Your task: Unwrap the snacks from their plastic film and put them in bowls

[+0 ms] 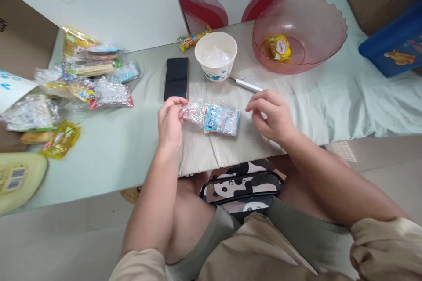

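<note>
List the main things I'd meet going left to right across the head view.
Pale yellow container → yellow packet → left hand → blue-and-clear wrapped packet → right hand → blue container at the right edge.

Wears a beige top (244, 259) at six o'clock, creased in front, with loose short sleeves (141, 267) at seven and four o'clock. Includes grey-green shorts (303, 237) at five o'clock. Terminates in a bare left hand (170, 124) at nine o'clock, bare right hand (273, 115) at three.
</note>
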`<state>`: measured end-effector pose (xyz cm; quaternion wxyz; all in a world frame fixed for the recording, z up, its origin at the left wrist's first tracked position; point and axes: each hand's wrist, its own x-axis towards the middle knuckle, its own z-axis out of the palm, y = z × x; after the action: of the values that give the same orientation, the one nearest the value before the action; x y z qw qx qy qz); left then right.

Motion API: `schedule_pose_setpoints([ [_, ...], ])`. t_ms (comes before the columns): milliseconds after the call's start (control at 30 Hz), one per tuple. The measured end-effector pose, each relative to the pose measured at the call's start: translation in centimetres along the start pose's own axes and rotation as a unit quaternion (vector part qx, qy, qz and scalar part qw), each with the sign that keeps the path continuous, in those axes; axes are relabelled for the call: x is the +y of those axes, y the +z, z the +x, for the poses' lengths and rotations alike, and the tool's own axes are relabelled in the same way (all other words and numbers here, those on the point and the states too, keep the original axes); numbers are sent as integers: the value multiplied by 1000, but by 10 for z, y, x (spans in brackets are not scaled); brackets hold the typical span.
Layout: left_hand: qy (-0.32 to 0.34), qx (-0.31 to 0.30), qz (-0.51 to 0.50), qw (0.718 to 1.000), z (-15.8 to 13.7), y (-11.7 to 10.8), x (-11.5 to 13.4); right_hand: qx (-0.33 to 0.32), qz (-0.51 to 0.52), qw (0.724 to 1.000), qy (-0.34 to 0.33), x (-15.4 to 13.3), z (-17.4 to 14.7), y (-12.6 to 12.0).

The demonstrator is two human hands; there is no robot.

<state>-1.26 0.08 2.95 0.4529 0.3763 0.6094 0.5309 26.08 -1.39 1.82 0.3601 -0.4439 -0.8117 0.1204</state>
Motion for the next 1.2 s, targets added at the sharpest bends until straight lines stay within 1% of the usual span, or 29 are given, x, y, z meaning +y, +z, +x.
schedule_pose_setpoints([
  [67, -7, -42, 15, 999, -3, 1, -1, -34, 29, 999, -23, -10, 2, 9],
  [100, 0, -64, 39, 997, -5, 3, -2, -52, 35, 997, -33, -16, 4, 15],
  [200, 49, -110, 135, 984, -11, 11, -6, -82, 23, 995, -54, -25, 11, 32],
  [233, 63, -109, 155, 980, -13, 13, -7, -83, 16, 995, -58, -25, 13, 35],
  [300, 84, -80, 168, 979, -12, 14, -9, -75, 7, 996, -56, -21, 15, 34],
  [367, 101, -35, 146, 983, -9, 12, -11, -51, 9, 998, -42, -14, 15, 25],
  [433, 116, -4, 113, 987, -5, 8, -11, -15, 27, 999, -14, -8, 12, 13],
  [500, 128, 1, 90, 988, -4, 4, -11, 19, 50, 998, 12, -5, 10, 5],
  [533, 134, -5, 89, 987, -4, 3, -10, 25, 61, 998, 14, -6, 10, 3],
  [600, 146, -26, 105, 983, -5, 3, -10, 6, 72, 997, -15, -10, 10, 8],
  [667, 166, -43, 129, 977, -7, 4, -10, -39, 59, 996, -53, -15, 12, 18],
  [733, 193, -43, 131, 972, -6, 5, -12, -71, 26, 995, -61, -19, 15, 28],
  [767, 204, -37, 118, 971, -5, 5, -14, -77, 9, 995, -57, -19, 16, 31],
  [867, 217, -18, 52, 975, 0, 3, -19, -58, -5, 996, -65, -14, 17, 30],
  [933, 231, -3, 6, 973, 4, 0, -20, -24, 15, 996, -84, -8, 15, 21],
  [967, 245, 7, -16, 969, 5, -1, -21, 1, 29, 996, -81, -4, 14, 15],
  [1000, 262, 20, -38, 964, 7, -3, -20, 31, 41, 997, -64, 0, 13, 9],
  [1033, 278, 34, -58, 958, 8, -4, -20, 65, 48, 996, -33, 6, 12, 3],
  [1100, 302, 52, -81, 948, 8, -5, -19, 128, 50, 989, 56, 20, 11, -8],
  [1167, 310, 42, -80, 947, 7, -6, -18, 168, 48, 974, 147, 33, 11, -15],
  [1200, 308, 25, -76, 948, 5, -6, -17, 176, 50, 967, 179, 38, 11, -16],
])
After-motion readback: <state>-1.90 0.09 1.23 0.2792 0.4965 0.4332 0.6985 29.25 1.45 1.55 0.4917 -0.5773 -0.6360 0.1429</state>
